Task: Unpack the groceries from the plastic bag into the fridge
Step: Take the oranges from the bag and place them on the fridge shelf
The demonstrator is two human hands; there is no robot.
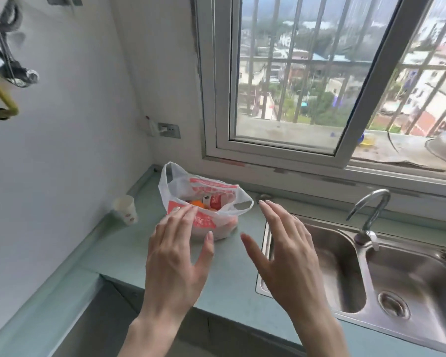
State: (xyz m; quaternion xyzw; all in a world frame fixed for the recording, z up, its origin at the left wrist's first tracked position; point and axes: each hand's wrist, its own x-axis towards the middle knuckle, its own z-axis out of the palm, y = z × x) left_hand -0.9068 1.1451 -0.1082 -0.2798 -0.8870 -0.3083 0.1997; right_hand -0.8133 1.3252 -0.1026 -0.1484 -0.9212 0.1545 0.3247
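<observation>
A white plastic bag (180, 188) with red print sits open on the green counter (232, 274) under the window. Inside it I see an orange item (196, 203) and a small red-labelled package (214, 201). My left hand (177, 256) hovers just in front of the bag, fingers spread, its fingertips over the bag's near side. My right hand (289, 256) is held up to the right of the bag, fingers apart, holding nothing. No fridge is in view.
A steel double sink (361, 256) with a curved tap (368, 210) lies right of the bag. A small white cup (125, 208) stands at the left by the wall. Pipes (3, 94) hang on the left wall. A barred window (319, 73) is behind the counter.
</observation>
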